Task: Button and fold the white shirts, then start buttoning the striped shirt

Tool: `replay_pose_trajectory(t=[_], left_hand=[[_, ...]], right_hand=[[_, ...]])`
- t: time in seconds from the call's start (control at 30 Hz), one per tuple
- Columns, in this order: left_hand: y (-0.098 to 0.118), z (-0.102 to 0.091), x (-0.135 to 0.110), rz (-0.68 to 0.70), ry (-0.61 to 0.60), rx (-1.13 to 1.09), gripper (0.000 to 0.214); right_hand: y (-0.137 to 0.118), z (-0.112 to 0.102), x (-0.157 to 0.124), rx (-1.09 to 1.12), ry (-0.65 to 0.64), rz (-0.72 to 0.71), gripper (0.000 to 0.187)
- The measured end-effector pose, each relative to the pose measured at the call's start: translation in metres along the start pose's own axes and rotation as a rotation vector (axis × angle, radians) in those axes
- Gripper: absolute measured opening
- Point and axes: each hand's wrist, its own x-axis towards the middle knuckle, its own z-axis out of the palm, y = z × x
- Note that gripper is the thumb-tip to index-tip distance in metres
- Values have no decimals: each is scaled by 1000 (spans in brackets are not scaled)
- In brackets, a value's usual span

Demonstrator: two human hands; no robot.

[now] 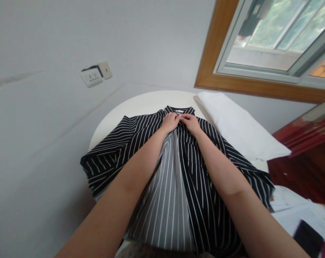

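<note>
A black shirt with white stripes [197, 172] lies spread on a round white table [114, 118], collar toward the wall. Its front hangs apart below the collar, so the grey striped inside shows. Just under the collar, my left hand [170, 122] pinches the cloth near the front edge. Against it, fingertips nearly meeting, my right hand [190, 123] grips the other front edge of the shirt. Whether a button sits between the fingers is too small to make out. Both sleeves stretch out to the sides, the right one reaching over the table's edge.
A folded white cloth [234, 122] rests at the table's right side. Papers [304, 215] and a dark phone-like object [309, 238] lie at lower right. Behind the table stands a wall with a socket [91, 77] and a wood-framed window [259, 84].
</note>
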Motion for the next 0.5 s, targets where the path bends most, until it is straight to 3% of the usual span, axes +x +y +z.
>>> replay_pose_trajectory(t=[0.23,0.5], left_hand=[[4,-5,-2,-36,20,64,37],[10,-9,-6,-25,51,67,35]], right_hand=[[-5,-1,-4,53,-60,7,31],[-8,5,-5,-17,0,56,27]])
